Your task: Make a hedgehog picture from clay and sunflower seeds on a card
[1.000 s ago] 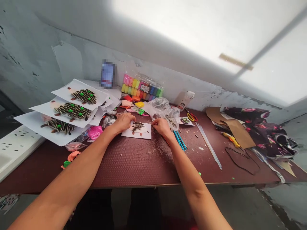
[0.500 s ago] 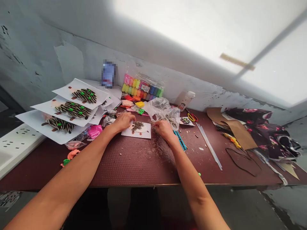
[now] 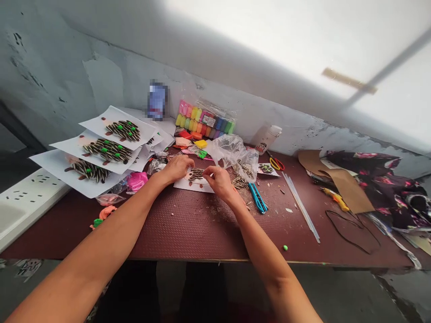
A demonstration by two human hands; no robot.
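A small white card [image 3: 197, 185] lies on the dark red table, with a hedgehog shape whose spines are striped seeds [image 3: 196, 174]. My left hand [image 3: 179, 167] rests at the card's upper left edge, its fingers closed together; anything between them is too small to make out. Over the card's right side is my right hand [image 3: 217, 178], thumb and fingertips pinched at the seeds. What they pinch is hidden. Loose seeds [image 3: 239, 181] lie to the right of my right hand, beside a clear plastic bag [image 3: 232, 150].
Finished-looking hedgehog sheets [image 3: 76, 177] are stacked at the left near a white power strip [image 3: 32, 193]. Behind stand coloured clay packs [image 3: 205, 119] and a white bottle [image 3: 268, 138]. A blue cutter [image 3: 257, 198], scissors [image 3: 276, 162] and glue sticks [image 3: 301, 207] lie right.
My right hand has moved left from the seed pile onto the card's right side. The loose seeds and blue cutter show more fully. The view has shifted slightly.
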